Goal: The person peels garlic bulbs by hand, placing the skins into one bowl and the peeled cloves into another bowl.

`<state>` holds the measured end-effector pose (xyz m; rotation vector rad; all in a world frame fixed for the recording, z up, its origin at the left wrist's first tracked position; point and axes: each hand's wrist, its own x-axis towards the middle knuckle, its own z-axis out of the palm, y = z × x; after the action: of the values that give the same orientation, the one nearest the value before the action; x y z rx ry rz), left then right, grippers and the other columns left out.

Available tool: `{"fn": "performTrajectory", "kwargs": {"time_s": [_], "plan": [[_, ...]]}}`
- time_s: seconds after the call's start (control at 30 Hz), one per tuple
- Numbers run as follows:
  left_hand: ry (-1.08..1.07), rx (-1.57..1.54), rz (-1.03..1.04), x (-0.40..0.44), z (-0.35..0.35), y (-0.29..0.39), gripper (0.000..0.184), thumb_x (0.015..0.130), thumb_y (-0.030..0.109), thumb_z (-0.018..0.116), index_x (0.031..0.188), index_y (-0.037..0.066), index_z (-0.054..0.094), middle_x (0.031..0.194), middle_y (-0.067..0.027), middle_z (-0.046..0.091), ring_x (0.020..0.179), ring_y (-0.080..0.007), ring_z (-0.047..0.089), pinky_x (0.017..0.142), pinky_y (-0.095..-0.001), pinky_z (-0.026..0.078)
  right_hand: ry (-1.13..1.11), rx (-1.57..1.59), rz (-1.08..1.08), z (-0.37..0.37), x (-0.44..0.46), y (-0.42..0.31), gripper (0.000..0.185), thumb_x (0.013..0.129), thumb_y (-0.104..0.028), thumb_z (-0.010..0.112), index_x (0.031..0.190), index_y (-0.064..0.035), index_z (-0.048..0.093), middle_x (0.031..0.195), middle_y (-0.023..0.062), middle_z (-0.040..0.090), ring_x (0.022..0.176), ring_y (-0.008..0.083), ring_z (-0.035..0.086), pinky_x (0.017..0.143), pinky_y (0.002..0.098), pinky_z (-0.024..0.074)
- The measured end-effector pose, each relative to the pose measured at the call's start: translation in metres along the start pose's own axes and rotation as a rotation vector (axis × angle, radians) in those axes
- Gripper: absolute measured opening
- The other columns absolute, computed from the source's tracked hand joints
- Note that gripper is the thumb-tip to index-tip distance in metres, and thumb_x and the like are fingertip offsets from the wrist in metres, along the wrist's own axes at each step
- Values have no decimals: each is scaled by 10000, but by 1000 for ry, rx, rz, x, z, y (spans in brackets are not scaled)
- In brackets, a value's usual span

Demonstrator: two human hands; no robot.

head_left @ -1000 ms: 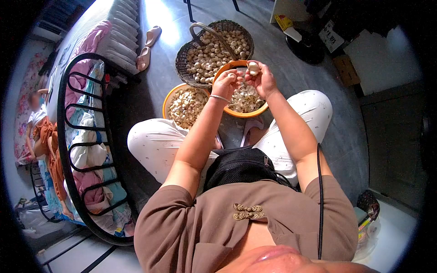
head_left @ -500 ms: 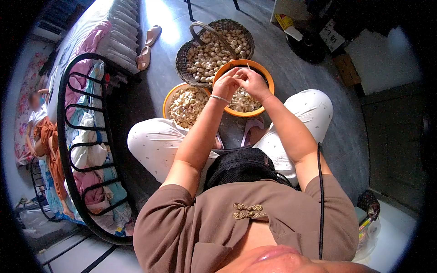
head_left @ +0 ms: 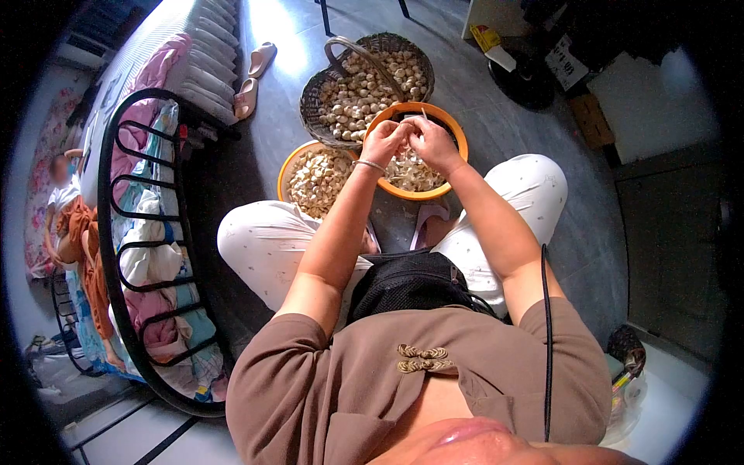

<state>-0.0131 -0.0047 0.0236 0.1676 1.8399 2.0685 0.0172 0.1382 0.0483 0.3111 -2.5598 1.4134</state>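
Over the orange-rimmed bowl of peels (head_left: 415,172), my left hand (head_left: 383,143) and my right hand (head_left: 434,144) meet at the fingertips. Both are closed, with the fingers hiding most of whatever is between them; a thin stalk-like tip pokes up by the right fingers. Just beyond, a wicker basket (head_left: 310,108) with an arched handle holds whole garlic bulbs (head_left: 356,99). To the left, partly behind my left forearm, a second orange-rimmed bowl (head_left: 284,172) is filled with loose garlic cloves (head_left: 318,182).
A black metal bed frame (head_left: 108,232) with bedding stands at left, and another person (head_left: 66,198) is beyond it. Pink shoes (head_left: 246,97) lie on the floor beside the bed. A cardboard box (head_left: 590,122) and a round black object (head_left: 523,81) are at upper right.
A second ago my hands were apart, with a garlic bulb visible in the right fingers. They have since come together over the bowl, and the bulb is now hidden.
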Motion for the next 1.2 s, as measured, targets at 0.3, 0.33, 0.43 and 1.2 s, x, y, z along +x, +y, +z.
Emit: {"fn": "performTrajectory", "kwargs": {"time_s": [0.3,0.33,0.43,1.2], "plan": [[-88,87,48,-2,-2,7,318,908,338,491,822,40,561,576,21,495,450,-65,450,395,-204,351,-118,238,123,-1,0,1,246,855,-69,496,1092,-20,537,920,58,606,830,121,578,750,266,469],[-88,87,48,-4,-1,10,318,908,338,491,822,40,561,576,21,495,450,-65,450,395,-204,351,-114,257,88,1,0,4,253,863,-78,494,1105,-16,531,933,45,601,824,117,573,749,260,469],[-86,-76,-9,-7,1,12,333,910,353,482,805,48,562,544,34,456,423,-54,402,375,-203,304,-130,423,103,1,0,3,261,880,-99,493,1123,-12,522,960,30,590,815,106,564,734,245,469],[-163,-332,-129,-9,2,13,357,881,383,483,738,61,540,519,12,438,409,-74,367,380,-214,267,-247,837,338,-12,0,-7,233,903,-180,490,1071,-41,572,765,-25,557,636,58,509,561,208,425]]}}
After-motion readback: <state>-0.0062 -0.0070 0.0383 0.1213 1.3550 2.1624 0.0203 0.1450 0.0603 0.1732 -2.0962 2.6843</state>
